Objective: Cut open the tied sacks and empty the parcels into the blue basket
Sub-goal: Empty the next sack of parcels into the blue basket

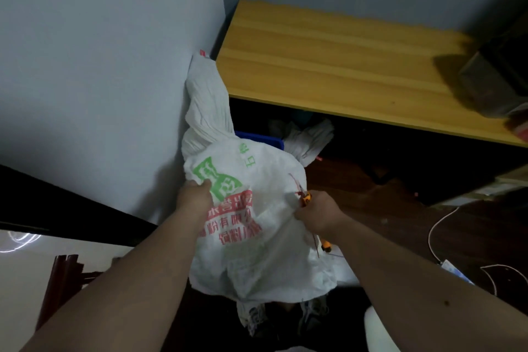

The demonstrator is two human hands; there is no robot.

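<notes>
We look down on a pale grey wall (100, 66) at left and a yellow wooden worktop (328, 66) at upper right, with dark wooden floor (400, 223) below. In front of us, between wall and worktop, we hold a large white woven sack (251, 237) printed with a green emblem and red characters. It is bulging and crumpled; its long axis runs away from us, with the gathered, twisted neck pointing up toward the wall corner. Beyond it, under the worktop edge, shows a strip of the blue basket (257, 141), with a second white sack (311, 137) just beside it. Our left hand (197, 194) grips a fold of the sack's left side. Our right hand (320, 214) is closed around a small orange-handled cutter (305, 198) at the sack's right side, next to a red tie string (295, 183).
</notes>
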